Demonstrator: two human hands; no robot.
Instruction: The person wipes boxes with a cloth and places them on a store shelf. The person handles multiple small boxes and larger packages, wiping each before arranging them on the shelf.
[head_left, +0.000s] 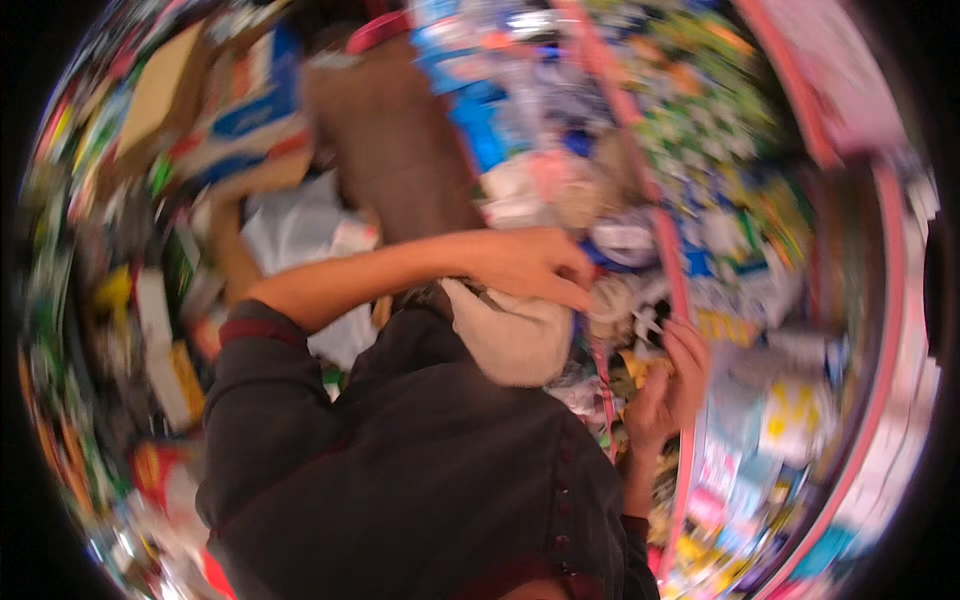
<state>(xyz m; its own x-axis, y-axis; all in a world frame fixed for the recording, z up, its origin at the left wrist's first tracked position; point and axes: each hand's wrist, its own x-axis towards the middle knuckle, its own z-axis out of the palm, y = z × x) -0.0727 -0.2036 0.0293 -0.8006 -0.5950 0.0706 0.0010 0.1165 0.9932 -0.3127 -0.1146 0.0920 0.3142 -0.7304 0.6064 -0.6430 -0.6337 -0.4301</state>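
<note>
My left forearm crosses in front of my body, and my left hand (532, 262) lies over a cream knit cloth (517, 341). The cloth hangs below this hand, bunched at the top against the palm, with some fingers hidden. Just past its fingertips is a round beige item (611, 300), blurred. My right hand (671, 375) is raised beside a pink shelf edge (679, 285), fingers apart from the thumb. Close to its fingertips shows a thin white piece (646, 321); blur hides whether they touch.
Packaged goods (705, 120) fill pink-edged shelves on the right. Cardboard boxes (251, 120) are stacked at the upper left, near a grey plastic bag (300, 217). A brown surface (397, 142) runs ahead of me. More blurred goods (169, 360) crowd the left side.
</note>
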